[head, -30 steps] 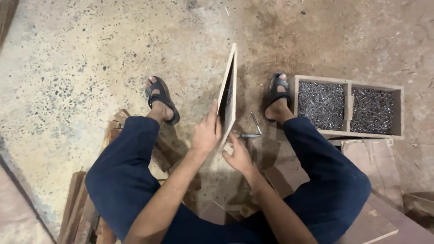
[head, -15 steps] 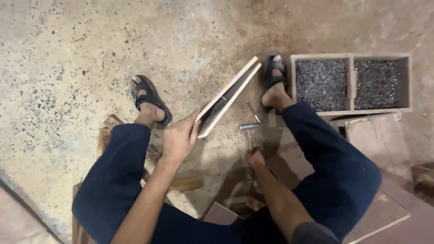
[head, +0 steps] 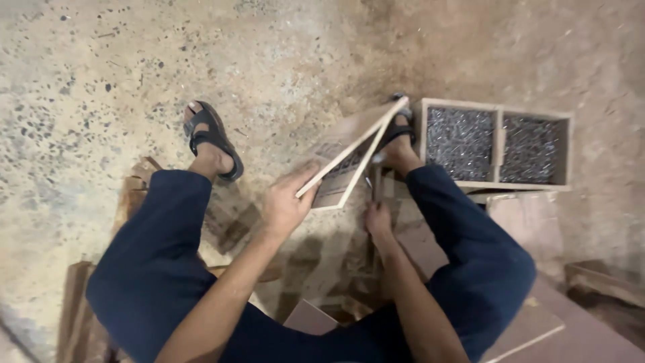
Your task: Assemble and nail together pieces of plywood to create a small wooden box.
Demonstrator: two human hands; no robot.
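My left hand [head: 285,205] grips the near end of a flat wooden frame [head: 353,151] made of two thin boards, tilted so its far end points up toward my right foot. Lower and to the right, my right hand [head: 377,218] is closed around the handle of a hammer [head: 373,176], whose metal head sits just under the frame's edge. Both hands are between my knees, which are in dark blue trousers.
A wooden box [head: 496,144] with two compartments full of small nails stands to the right of my right sandal [head: 402,128]. My left sandal [head: 209,134] rests on the concrete floor. Brown boards [head: 531,326] and wood offcuts [head: 77,316] lie around my legs.
The frame has swung from standing upright on edge to leaning flat toward the right. My right hand dropped from the frame to the hammer; the view moved closer.
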